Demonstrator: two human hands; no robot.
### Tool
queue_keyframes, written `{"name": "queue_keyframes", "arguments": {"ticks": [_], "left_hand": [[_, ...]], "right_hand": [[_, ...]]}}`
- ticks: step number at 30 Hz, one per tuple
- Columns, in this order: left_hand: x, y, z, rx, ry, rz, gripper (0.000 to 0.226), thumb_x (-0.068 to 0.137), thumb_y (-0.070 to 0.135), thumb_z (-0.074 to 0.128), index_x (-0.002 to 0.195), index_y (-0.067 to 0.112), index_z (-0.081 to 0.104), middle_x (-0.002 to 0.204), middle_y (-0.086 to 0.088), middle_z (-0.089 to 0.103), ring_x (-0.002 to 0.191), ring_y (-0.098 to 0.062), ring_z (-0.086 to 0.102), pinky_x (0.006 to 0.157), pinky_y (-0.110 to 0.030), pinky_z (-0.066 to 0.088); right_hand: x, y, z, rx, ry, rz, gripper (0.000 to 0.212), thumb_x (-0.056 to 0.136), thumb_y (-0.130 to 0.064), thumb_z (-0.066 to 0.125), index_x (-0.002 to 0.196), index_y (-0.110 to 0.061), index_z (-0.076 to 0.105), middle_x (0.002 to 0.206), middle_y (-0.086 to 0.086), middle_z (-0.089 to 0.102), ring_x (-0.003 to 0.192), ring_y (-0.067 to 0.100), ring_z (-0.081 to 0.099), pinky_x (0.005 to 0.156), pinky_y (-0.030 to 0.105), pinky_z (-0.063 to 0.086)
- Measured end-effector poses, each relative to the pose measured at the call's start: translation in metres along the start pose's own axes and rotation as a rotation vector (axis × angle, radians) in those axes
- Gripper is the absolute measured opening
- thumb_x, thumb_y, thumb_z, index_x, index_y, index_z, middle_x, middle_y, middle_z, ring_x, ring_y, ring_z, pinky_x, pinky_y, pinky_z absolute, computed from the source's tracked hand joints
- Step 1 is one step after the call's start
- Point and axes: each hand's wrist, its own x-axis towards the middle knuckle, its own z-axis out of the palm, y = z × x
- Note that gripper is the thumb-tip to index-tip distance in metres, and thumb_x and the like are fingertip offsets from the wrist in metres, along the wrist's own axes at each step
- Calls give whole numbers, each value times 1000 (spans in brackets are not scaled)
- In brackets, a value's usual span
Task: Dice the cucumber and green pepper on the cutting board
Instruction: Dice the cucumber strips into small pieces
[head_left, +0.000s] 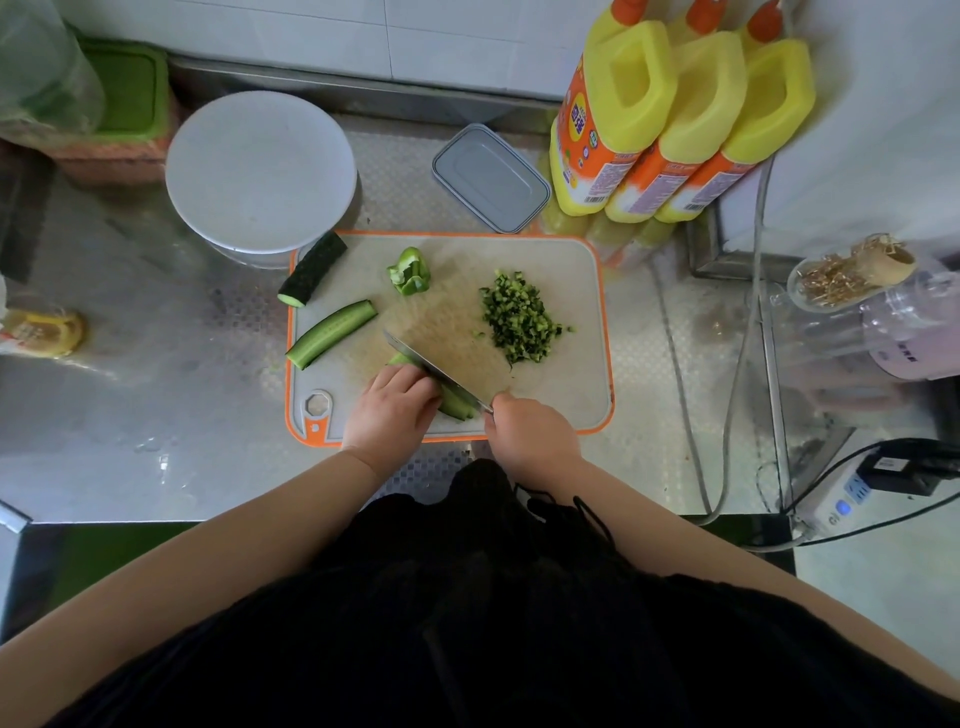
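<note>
Head view: a grey rectangular plastic cutting board with an orange rim (582, 374) lay on the patterned steel counter (156, 395). The left hand (390, 406) pressed down with curled fingers on a bundle of long green cucumber strips (457, 402) at the board's near edge. The right hand (530, 431) was wrapped around the handle of a steel kitchen knife (441, 371), whose blade lay slantwise over the strips, just beside the left knuckles. A heap of small diced cucumber cubes (519, 319) sat right of centre on the board, well apart from the hands. A halved cucumber length with its pale cut face up (332, 332) lay near the board's left edge, and a dark-skinned cucumber stub (313, 269) hung over the far left corner, touching the base of a round white bowl (260, 171). A chunk of bright green pepper (409, 271) stood on the far part of the board, uncut. Behind the board sat a grey rectangular lidded container (491, 179), and beside it three yellow plastic bottles with orange labels (675, 119).
</note>
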Motion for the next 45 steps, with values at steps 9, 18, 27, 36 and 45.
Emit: {"name": "queue_keyframes", "arguments": {"ticks": [9, 18, 27, 36, 45], "left_hand": [[-9, -4, 3, -12, -11, -34, 26, 94, 27, 48, 89, 9, 66, 91, -5, 59, 92, -27, 50, 80, -41, 50], [-8, -2, 1, 9, -23, -65, 28, 94, 30, 46, 94, 14, 69, 97, -3, 62, 96, -27, 54, 84, -42, 49], [-5, -23, -2, -58, -41, 13, 31, 85, 38, 56, 98, 10, 63, 107, -9, 59, 104, -30, 49, 96, -52, 46], [15, -45, -17, 45, -51, 208, 22, 89, 28, 55, 89, 9, 67, 98, -7, 56, 97, -26, 48, 52, -37, 53], [20, -43, -15, 78, -21, 324, 16, 92, 19, 53, 88, 12, 67, 95, -6, 62, 96, -27, 54, 94, -45, 49]], "right_hand": [[7, -12, -2, -38, -97, 64, 11, 95, -6, 45, 103, -6, 53, 94, 10, 63, 86, 31, 62, 61, 33, 39], [0, -6, 9, -136, -11, -25, 10, 89, -1, 47, 95, -9, 46, 77, 3, 56, 77, 30, 64, 58, 33, 39], [1, 6, 10, 50, 69, 54, 21, 101, -29, 37, 89, -13, 44, 74, 5, 55, 73, 29, 60, 57, 35, 41], [13, 15, 3, 47, -16, 20, 27, 100, -31, 39, 80, -14, 42, 64, -2, 42, 68, 25, 52, 57, 34, 39], [13, 13, 1, 129, -55, 74, 25, 100, -30, 40, 81, -13, 43, 73, 1, 48, 73, 23, 51, 61, 32, 37]]}}
